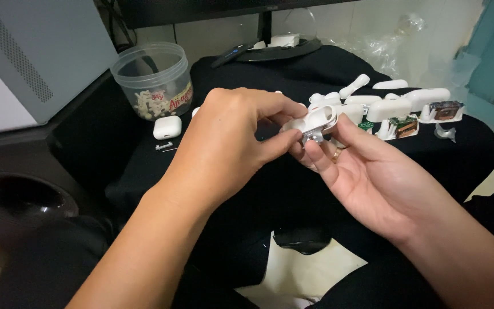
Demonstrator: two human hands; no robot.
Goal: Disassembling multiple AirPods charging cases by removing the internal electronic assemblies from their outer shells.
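Two bare hands meet at the centre of the frame over a black cloth (pixel 293 86) that covers the work surface. Between them is a small white earbud case shell (pixel 321 121), its hollow side showing. The left hand (pixel 230 143) comes in from the lower left, fingers curled and thumb and forefinger pinched on the shell's near end. The right hand (pixel 373 177) comes in from the lower right, palm up and mostly open, its fingertips under and against the shell. At right of centre on the cloth lie more white case parts (pixel 395 106), several standing in a row with small circuit boards (pixel 407 127) showing in them. At upper left of centre stands a clear plastic jar (pixel 152 80) with small white pieces at its bottom, and just below it a closed white case (pixel 167 127) with a thin metal pin beside it. A grey box (pixel 30 57) fills the upper left corner. A monitor stand (pixel 270 46) sits at top centre, crumpled clear plastic (pixel 390 40) at upper right, and a teal curtain at the far right edge.
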